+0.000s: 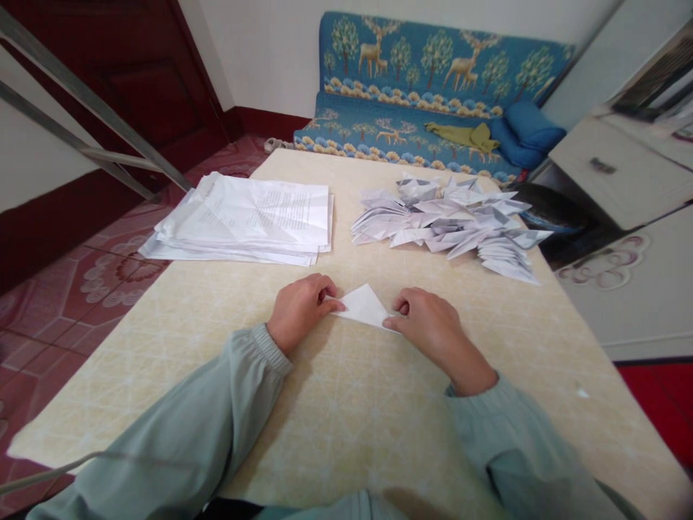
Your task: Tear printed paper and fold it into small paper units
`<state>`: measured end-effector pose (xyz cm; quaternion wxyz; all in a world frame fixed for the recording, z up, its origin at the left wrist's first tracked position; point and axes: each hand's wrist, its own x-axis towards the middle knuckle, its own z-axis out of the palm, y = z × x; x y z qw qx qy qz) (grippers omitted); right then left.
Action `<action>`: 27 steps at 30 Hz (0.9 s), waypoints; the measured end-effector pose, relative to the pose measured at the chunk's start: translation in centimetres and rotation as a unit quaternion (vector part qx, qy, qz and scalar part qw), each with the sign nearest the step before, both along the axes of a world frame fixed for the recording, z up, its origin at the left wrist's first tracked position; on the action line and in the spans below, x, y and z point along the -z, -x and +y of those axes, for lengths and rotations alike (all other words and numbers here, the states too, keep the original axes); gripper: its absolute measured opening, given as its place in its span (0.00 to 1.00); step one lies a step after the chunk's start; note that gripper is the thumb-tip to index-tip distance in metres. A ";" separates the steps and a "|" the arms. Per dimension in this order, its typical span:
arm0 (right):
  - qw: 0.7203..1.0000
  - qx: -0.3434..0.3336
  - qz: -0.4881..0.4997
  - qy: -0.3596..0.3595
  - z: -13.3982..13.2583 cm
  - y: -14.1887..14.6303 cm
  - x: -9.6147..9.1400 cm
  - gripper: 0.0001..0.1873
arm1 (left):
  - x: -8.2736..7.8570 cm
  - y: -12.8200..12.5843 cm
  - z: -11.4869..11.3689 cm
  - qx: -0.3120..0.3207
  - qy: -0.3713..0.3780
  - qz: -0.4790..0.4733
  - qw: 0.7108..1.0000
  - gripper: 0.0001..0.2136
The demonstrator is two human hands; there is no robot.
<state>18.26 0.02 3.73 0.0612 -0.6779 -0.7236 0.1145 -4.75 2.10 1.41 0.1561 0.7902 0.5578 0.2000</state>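
A white sheet of paper folded into a triangle is between my hands, its peak pointing away from me. My left hand pinches its left corner between thumb and curled fingers. At the right corner, my right hand grips the paper the same way, thumb along the lower edge. Beyond my left hand lies a stack of printed, creased paper sheets. Past my right hand is a heap of folded paper pieces, pointed and piled over one another.
The table has a pale yellow patterned cover. Behind it stands a blue sofa with a deer pattern and blue cushions. A white cabinet is at the right, metal bars at the left. A cable crosses the lower left.
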 end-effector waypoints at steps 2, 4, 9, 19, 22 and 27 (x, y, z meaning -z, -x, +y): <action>1.000 -0.007 -0.001 0.000 0.3 0.4 0.0 0.12 | 0.1 0.0 0.0 0.002 0.000 -0.002 1.000 0.12; 1.000 -0.010 0.001 0.014 0.5 0.8 -0.1 0.11 | 0.1 0.1 0.0 0.006 -0.001 -0.007 1.000 0.12; 0.999 -0.005 0.020 0.032 0.6 1.1 -0.3 0.09 | 0.1 0.1 0.0 0.008 0.003 -0.014 1.000 0.12; 0.936 0.000 0.342 0.088 -0.4 1.1 0.8 0.07 | 0.3 0.5 0.2 0.009 -0.005 -0.053 0.999 0.14; 0.860 0.061 0.480 0.164 -0.4 1.2 1.0 0.11 | 0.4 0.6 0.4 0.002 -0.011 -0.083 0.996 0.14; 0.788 0.138 0.588 0.119 -0.3 1.3 1.1 0.17 | 0.9 0.2 0.8 -0.054 0.033 -0.279 0.958 0.24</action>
